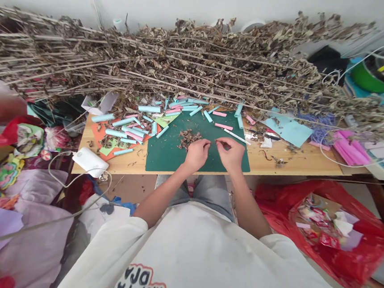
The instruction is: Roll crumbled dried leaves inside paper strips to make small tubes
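Note:
Over a dark green mat (pixel 166 157), my left hand (pixel 197 155) is closed in a pinch. Whatever it holds, if anything, is too small to make out. Just beyond its knuckles lies a small pile of crumbled dry leaves (pixel 189 138). My right hand (pixel 231 154) faces it a short gap away, thumb and forefinger curled together; nothing nameable shows between them. A thin white stick (pixel 234 135) lies beyond the right hand, by a pink paper tube (pixel 223 126).
A heap of dried leafy stalks (pixel 171 60) spans the back of the wooden table (pixel 297 159). Several rolled paper tubes (pixel 120 132) lie at the left, near a white power bank (pixel 90 162) with a cable. A red plastic bag (pixel 274 204) of scraps stands below right.

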Demonstrator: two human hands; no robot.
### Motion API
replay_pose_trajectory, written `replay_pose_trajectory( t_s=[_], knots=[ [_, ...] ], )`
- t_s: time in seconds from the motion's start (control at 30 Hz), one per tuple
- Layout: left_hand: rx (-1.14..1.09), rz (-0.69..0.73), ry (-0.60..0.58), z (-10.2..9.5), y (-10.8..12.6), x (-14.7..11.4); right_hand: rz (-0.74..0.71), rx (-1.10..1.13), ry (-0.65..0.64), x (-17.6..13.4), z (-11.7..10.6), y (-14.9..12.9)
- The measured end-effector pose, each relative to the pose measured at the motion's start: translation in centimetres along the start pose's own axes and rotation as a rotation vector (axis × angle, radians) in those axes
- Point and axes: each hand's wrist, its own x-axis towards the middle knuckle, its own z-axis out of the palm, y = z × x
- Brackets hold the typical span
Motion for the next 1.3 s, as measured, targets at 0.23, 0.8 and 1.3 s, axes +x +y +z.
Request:
replay_pose_trajectory(
  t_s=[0.23,0.8,1.3],
  knots=[
    [0.385,0.259,-0.137,2.1,-1.4,-0.4,-0.056,-0.123,-0.15,2.3,0.4,2.5],
    [0.37,0.193,-0.154,-4.3,-7.7,1.0,-0.054,-0.413,-0.354,3.7,1.5,-0.6],
    [0.378,0.225,-0.029,-3.5,-5.5,1.5,-0.005,-0.287,-0.248,4.1,0.3,0.4]
  ],
)
